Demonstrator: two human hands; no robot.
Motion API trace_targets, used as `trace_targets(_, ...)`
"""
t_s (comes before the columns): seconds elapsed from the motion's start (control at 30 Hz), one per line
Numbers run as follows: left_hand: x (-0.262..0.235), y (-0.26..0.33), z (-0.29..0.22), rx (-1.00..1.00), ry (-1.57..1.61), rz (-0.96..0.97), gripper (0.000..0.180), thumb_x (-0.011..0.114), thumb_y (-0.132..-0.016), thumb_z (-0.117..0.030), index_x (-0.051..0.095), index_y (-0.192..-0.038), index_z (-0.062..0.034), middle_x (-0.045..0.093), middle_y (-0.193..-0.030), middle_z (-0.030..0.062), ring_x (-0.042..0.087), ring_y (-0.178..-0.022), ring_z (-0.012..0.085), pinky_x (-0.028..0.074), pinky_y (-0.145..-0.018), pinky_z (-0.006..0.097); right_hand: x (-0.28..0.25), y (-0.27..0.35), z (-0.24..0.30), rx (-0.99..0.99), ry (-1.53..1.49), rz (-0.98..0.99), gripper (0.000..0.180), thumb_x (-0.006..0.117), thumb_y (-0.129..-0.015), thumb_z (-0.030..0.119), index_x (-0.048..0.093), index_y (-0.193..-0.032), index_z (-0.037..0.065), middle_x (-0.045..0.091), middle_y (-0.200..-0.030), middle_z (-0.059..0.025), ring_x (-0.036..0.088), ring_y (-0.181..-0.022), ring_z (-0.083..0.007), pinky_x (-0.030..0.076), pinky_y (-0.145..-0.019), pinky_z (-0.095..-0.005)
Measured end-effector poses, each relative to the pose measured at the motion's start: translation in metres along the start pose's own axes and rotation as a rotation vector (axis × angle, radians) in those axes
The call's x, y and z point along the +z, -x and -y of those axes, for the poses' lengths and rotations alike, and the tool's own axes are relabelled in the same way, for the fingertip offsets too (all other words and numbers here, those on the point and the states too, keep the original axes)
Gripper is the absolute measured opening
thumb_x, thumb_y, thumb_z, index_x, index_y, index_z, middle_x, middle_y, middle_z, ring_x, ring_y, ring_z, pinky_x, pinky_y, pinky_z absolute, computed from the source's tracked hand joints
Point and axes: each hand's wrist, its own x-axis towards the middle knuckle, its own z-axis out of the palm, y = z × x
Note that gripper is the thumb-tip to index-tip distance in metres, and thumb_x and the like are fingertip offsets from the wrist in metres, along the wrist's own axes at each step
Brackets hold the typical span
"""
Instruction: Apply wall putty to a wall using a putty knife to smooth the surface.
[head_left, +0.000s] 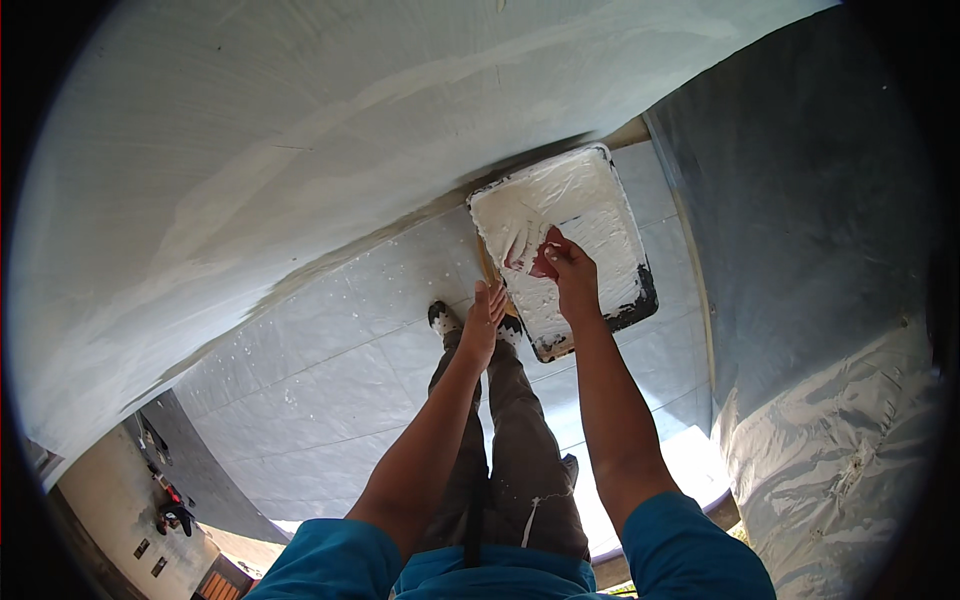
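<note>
A black rectangular tray (633,305), thickly coated with white paste (560,195), lies before me beside the wall. My right hand (574,275) is closed on a small dark red putty spreader (549,250) over the paste. White paste streaks its left part. Just left of the tray's near side, my left hand (487,312) has its fingers stretched out and close together. Nothing shows in it, though its palm is partly hidden. A yellowish wooden strip (487,262) shows between that hand and the tray's left edge.
A pale, smeared wall (300,130) rises on the left and ahead. Light floor tiles (330,365) carry white specks. My paint-spotted shoes (444,318) stand just short of the tray. Clear plastic sheeting (830,430) hangs over a dark surface on the right. Tools (172,510) appear at lower left.
</note>
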Motion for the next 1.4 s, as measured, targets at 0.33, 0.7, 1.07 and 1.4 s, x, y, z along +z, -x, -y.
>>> trace_targets(0.33,-0.002,0.002,0.008,0.008,0.012,0.001,0.112,0.029,-0.089,-0.084,0.023,-0.154,0.0068,0.029,-0.159,0.023,0.029,-0.149,0.0301,0.017,-0.122,0.04,-0.014,0.01,-0.018,0.079,-0.158,-0.136,0.023,0.065,-0.094,0.007,0.064,-0.116,0.002,0.069,-0.104,-0.0061,0.067,-0.09,-0.0133,0.056,-0.076,-0.0276)
trace_targets(0.7,0.0,0.016,-0.031,0.039,-0.024,0.017,0.1,0.02,-0.096,-0.076,0.024,-0.154,0.0044,0.028,-0.16,0.02,0.026,-0.15,0.0289,0.016,-0.123,0.04,-0.022,0.024,0.015,0.085,-0.447,-0.035,0.03,0.059,-0.094,0.005,0.058,-0.124,0.005,0.065,-0.118,-0.0105,0.065,-0.108,-0.0226,0.055,-0.09,-0.0383)
trace_targets(1.07,0.015,0.121,-0.098,0.174,-0.055,0.083,0.104,0.02,-0.093,-0.08,0.021,-0.154,0.0047,0.024,-0.162,0.0219,0.023,-0.151,0.0318,0.015,-0.123,0.043,-0.036,0.129,0.097,-0.03,-0.601,0.071,0.049,0.056,-0.085,0.002,0.054,-0.134,0.005,0.065,-0.121,-0.0107,0.064,-0.113,-0.0277,0.055,-0.095,-0.0459)
trace_targets(1.4,0.02,0.216,-0.208,0.344,-0.084,0.167,0.104,0.018,-0.094,-0.079,0.024,-0.153,0.0056,0.029,-0.16,0.0224,0.029,-0.149,0.0315,0.019,-0.122,0.042,0.006,0.203,0.176,-0.113,-0.748,0.171,0.049,0.053,-0.087,0.005,0.049,-0.136,0.002,0.062,-0.126,-0.0143,0.062,-0.115,-0.0317,0.052,-0.092,-0.0431)
